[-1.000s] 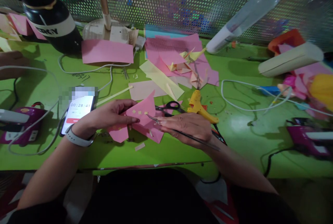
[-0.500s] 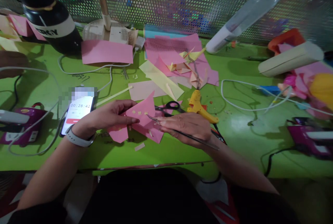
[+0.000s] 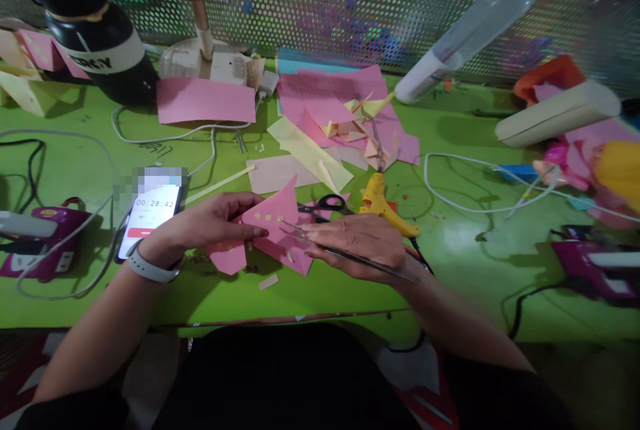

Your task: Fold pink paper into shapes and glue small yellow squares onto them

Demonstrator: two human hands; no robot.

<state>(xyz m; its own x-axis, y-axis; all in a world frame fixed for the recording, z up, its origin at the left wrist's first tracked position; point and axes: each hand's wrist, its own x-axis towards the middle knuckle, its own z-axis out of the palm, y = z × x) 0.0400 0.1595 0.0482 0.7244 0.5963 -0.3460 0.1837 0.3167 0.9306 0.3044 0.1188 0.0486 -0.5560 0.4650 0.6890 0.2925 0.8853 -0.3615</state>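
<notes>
My left hand [image 3: 223, 222] pinches the left side of a folded pink paper piece [image 3: 280, 235] above the green table. Several small pale squares lie in a row on its upper face. My right hand [image 3: 357, 243] is closed round thin metal tweezers [image 3: 367, 261], whose tips touch the paper by the rightmost square. Behind my right fingers are black scissors [image 3: 331, 203], partly hidden. A yellow glue gun [image 3: 385, 207] lies just beyond that hand. A small pale paper strip [image 3: 269, 282] rests on the table in front of the pink piece.
A phone [image 3: 151, 213] showing a timer lies by my left wrist. Further back are a dark bottle [image 3: 107, 50], a fan [image 3: 203, 33], stacked pink sheets [image 3: 325, 93] and a clear tube [image 3: 465, 40]. White cables [image 3: 450, 200] and purple devices [image 3: 595, 263] lie at the sides.
Another person's hand at the far left edge has gone out of view, uncovering yellow folded paper. My hands, the pink paper and the tweezers have hardly moved.
</notes>
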